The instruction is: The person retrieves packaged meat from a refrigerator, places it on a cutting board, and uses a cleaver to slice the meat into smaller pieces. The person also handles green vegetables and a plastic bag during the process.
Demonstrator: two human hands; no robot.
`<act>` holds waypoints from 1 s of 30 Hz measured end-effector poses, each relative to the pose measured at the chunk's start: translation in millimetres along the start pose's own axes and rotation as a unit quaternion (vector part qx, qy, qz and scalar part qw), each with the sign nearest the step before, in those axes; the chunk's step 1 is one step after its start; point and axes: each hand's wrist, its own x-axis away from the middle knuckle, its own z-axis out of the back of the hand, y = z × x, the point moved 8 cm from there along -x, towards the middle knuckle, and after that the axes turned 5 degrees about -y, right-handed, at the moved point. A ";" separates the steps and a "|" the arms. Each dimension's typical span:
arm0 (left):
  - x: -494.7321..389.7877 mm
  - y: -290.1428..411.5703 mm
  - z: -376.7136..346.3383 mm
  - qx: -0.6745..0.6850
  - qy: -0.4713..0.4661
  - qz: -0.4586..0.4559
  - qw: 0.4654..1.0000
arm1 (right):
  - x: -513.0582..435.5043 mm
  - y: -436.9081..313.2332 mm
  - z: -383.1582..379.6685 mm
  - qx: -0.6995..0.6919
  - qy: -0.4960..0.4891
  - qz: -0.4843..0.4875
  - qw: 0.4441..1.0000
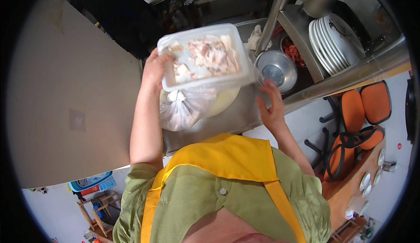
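My left hand grips the left rim of a white plastic tub, thumb inside and fingers outside. Pale sliced meat lies in the tub, heaped towards its right side. Below the tub, a knotted clear plastic bag with pinkish contents rests on the counter. A pale round board shows partly behind the bag. My right hand holds nothing, its fingers apart. It hovers right of the tub, close to the near side of a clear round bowl.
Red pieces fill a bowl beneath a metal shelf. White plates stand stacked on that shelf, behind a steel rail. A crumpled cloth lies by a metal post. A large panel borders my left side.
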 end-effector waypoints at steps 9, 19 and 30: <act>-141.8 26.8 5.6 0.022 0.023 -0.088 0.996 | 40.3 63.5 -22.1 -0.021 -0.094 -0.148 0.984; -299.3 -62.3 -76.8 -0.039 -0.058 -0.031 0.997 | 59.5 92.1 -7.6 -0.010 -0.068 -0.176 0.982; -362.5 -156.7 -164.5 -0.354 -0.218 -0.019 0.909 | 59.3 124.1 -31.7 -0.050 -0.108 -0.245 0.962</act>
